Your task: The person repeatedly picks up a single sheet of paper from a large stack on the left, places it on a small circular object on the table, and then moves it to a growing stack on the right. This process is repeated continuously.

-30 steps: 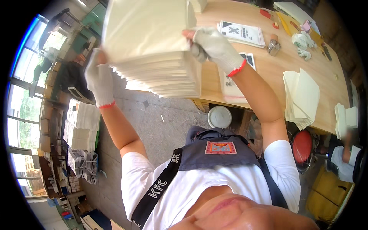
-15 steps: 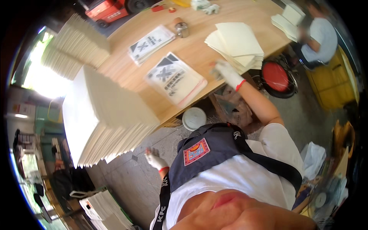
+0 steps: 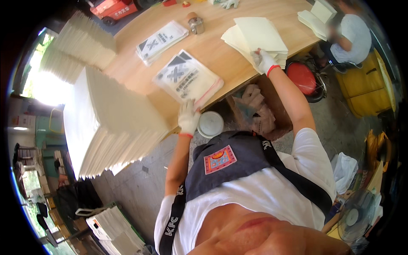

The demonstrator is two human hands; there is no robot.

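My left hand (image 3: 188,118), in a white glove with a red cuff, is at the table's near edge, fingers stretched out at the near end of a pile of clear printed plastic bags (image 3: 187,81). My right hand (image 3: 264,60), gloved the same way, is at the near side of a fanned stack of cream sheets (image 3: 261,36). Its fingers are bent at the sheets' edge and appear closed on it; how many sheets they pinch cannot be made out.
A second pile of printed bags (image 3: 162,41) and a metal tin (image 3: 196,24) sit farther back. Tall stacks of cream sheets (image 3: 114,114) crowd the table's left. Below the edge are a round white lid (image 3: 211,124) and an open box (image 3: 278,112). A person (image 3: 352,36) sits at right.
My left hand has risen from beside my body to the printed bags. My right hand has come forward onto the cream sheets. The view has shifted slightly.
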